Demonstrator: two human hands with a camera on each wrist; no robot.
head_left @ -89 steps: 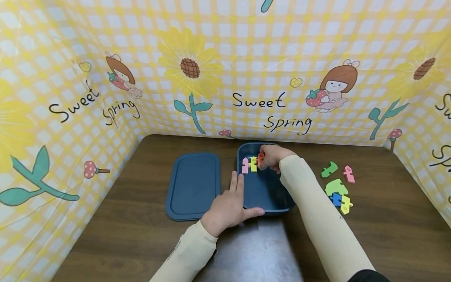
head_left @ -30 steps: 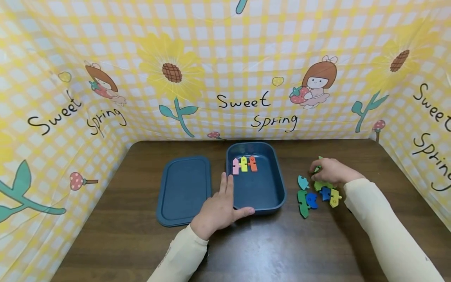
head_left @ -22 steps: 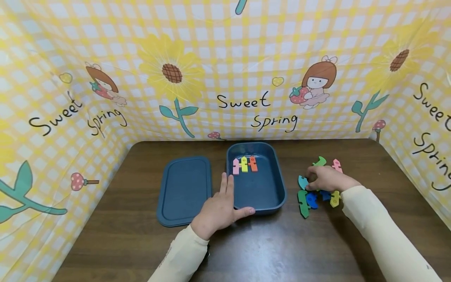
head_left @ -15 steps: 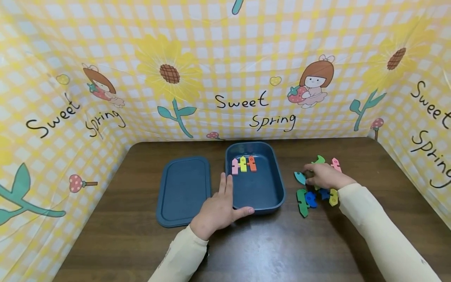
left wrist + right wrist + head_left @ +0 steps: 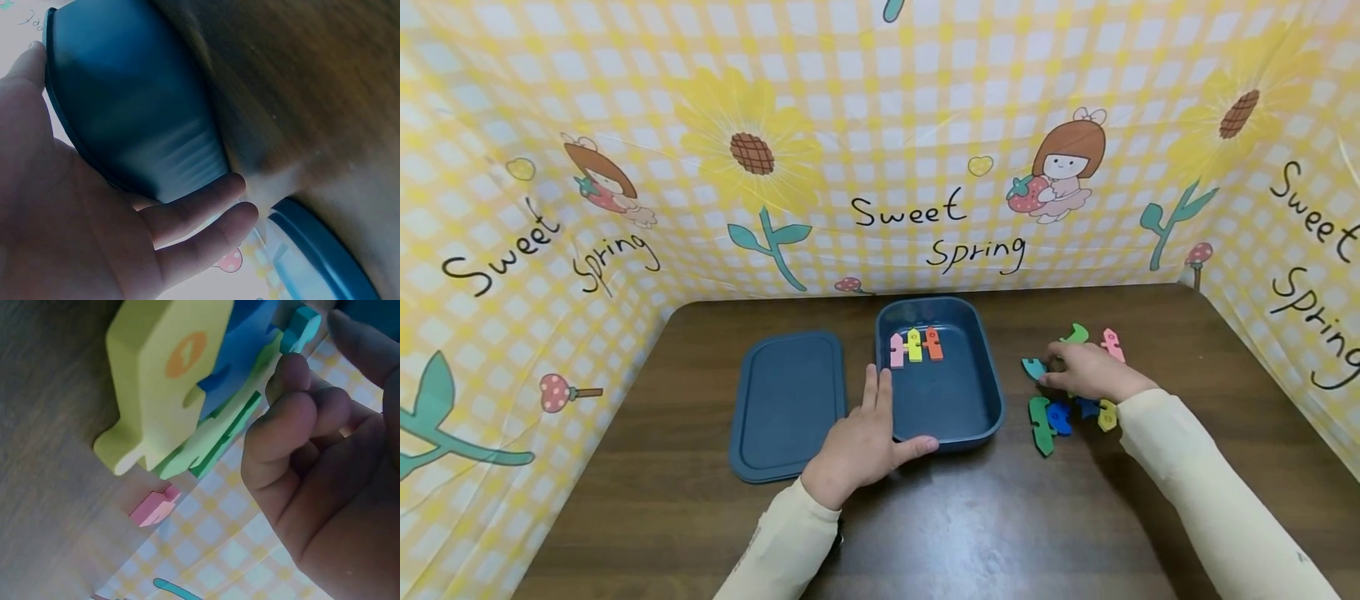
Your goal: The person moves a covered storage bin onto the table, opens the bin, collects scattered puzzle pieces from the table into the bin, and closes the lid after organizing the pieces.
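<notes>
My left hand rests against the near left corner of a dark blue plastic box, fingers along its left side and thumb at the near rim. In the left wrist view its fingers are extended along the box's outer wall. Inside the box a pink piece, a yellow piece and an orange piece lie in a row. To the right of the box, my right hand pinches a teal puzzle piece between thumb and curled fingers, close over the table.
Around the right hand lie a light green piece, a pink piece, a dark green piece, blue pieces and a yellow piece. The flat blue lid lies left of the box. A patterned cloth stands behind the table.
My right hand has gone from the box to the loose pieces on the right, leaving the orange piece in the box. The teal piece has turned and shifted away under its fingers. My left hand stays put.
</notes>
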